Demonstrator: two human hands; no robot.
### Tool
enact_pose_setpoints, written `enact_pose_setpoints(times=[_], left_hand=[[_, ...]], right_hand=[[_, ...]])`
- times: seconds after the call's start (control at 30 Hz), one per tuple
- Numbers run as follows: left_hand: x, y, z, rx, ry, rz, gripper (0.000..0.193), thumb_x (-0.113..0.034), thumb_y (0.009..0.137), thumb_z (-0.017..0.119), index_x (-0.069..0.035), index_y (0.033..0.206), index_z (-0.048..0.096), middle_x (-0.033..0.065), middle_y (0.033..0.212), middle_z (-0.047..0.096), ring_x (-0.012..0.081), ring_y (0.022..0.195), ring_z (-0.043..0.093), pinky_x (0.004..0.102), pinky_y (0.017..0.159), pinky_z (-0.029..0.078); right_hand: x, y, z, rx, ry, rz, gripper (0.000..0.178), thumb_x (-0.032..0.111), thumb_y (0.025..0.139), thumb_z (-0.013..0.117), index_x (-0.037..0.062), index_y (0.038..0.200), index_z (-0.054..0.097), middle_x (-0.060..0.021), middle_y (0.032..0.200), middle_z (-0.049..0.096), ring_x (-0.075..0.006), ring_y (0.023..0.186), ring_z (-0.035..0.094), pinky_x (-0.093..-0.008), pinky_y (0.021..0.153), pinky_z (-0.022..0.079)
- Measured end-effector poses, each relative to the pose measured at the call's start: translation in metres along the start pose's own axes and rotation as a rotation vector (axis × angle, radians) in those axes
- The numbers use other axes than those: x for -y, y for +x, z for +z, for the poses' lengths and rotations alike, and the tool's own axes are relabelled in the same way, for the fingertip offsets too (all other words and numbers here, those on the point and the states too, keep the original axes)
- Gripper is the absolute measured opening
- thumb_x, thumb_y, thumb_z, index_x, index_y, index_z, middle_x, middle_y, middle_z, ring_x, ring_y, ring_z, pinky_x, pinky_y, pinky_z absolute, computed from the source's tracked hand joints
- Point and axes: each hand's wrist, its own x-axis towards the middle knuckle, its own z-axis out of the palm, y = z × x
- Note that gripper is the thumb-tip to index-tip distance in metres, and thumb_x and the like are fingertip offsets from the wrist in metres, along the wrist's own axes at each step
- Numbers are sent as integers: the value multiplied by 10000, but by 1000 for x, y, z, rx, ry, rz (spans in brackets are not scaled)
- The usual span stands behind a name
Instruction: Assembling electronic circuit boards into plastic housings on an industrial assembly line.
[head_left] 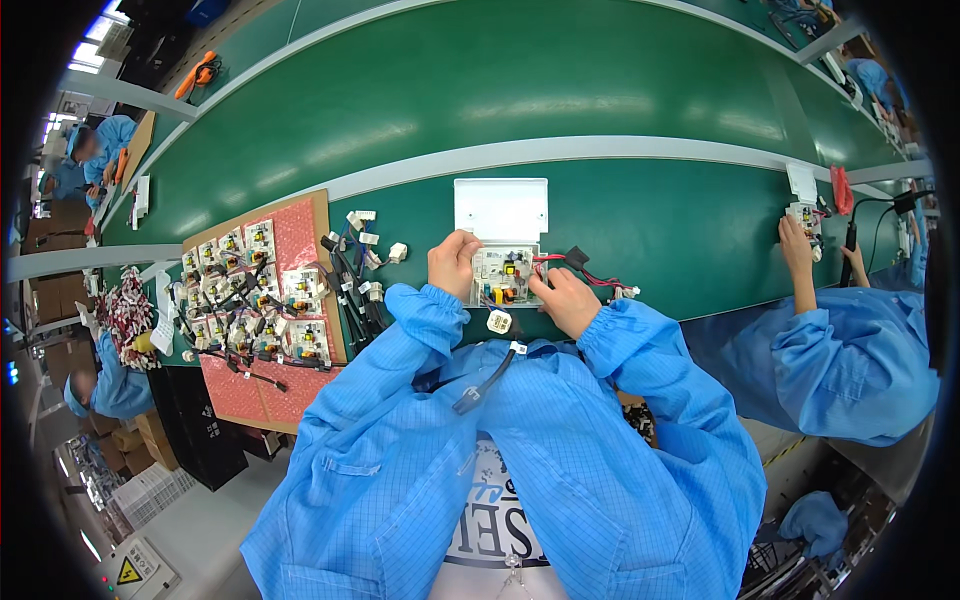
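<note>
In front of me on the green bench lies a white plastic case (476,292), its lid (500,208) folded back on the far side. A circuit board (507,268) with yellow and dark parts sits inside it. My left hand (453,264) is closed on the case's left wall, fingers bent. At the right wall my right hand (566,302) is closed, fingertips pressed together beside the red and black wires (590,272); what they pinch is hidden. A white connector (499,321) on a black cable (487,385) hangs over the near edge toward my jacket.
Left of me, several circuit boards (305,287) lie on pink bubble wrap (235,387) over cardboard. Black cables with white connectors (350,285) are heaped beside them. A grey rail (600,148) runs along the bench. At the right, a co-worker (850,350) handles another white case (803,182).
</note>
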Motion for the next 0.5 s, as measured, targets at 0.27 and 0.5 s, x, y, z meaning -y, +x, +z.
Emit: enact_pose_setpoints(times=[0.27, 0.5], left_hand=[[14, 1, 5, 8, 26, 16, 53, -52, 784, 536, -15, 771, 573, 139, 646, 574, 287, 607, 572, 336, 570, 443], [2, -2, -11, 97, 225, 350, 90, -15, 758, 557, -41, 831, 601, 103, 747, 539, 288, 664, 552, 347, 588, 453]], right_hand=[[0, 1, 8, 19, 6, 34, 473, 82, 616, 685, 74, 1026, 449, -119, 856, 464, -282, 827, 494, -366, 705, 434], [-2, 0, 9, 25, 14, 37, 450, 90, 627, 680, 73, 1020, 463, -112, 849, 470, -269, 841, 493, -359, 706, 438]])
